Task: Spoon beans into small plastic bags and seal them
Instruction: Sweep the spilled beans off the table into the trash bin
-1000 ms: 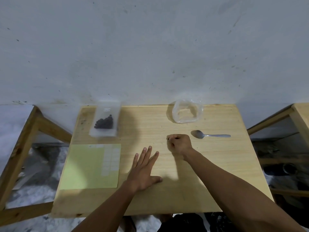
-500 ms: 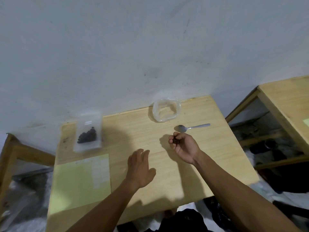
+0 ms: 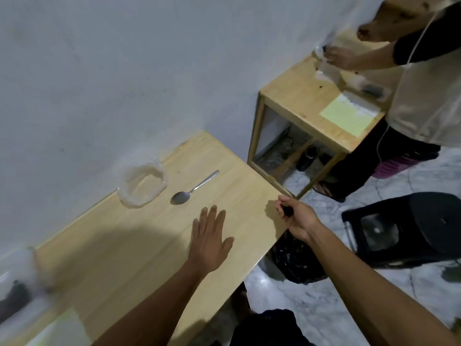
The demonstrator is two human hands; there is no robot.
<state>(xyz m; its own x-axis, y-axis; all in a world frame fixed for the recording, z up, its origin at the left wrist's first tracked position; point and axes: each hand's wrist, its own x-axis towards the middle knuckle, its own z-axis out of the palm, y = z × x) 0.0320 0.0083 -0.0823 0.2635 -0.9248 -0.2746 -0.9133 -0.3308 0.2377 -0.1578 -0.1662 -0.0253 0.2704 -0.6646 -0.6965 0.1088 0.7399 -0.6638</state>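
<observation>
head view, tilted, looking down, near table (image 3: 139,245)

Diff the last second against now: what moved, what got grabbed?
The right hand lifted off the wooden table and swung right past its edge, fingers curled round something small and dark, picked up from the tabletop. The view turned right. The left hand stays flat and open over the table. The metal spoon and the clear plastic bag lie untouched.

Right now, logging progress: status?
Left hand flat on table; right hand curled round dark bits. Spoon untouched beside clear bag. Nothing blocking.
</observation>
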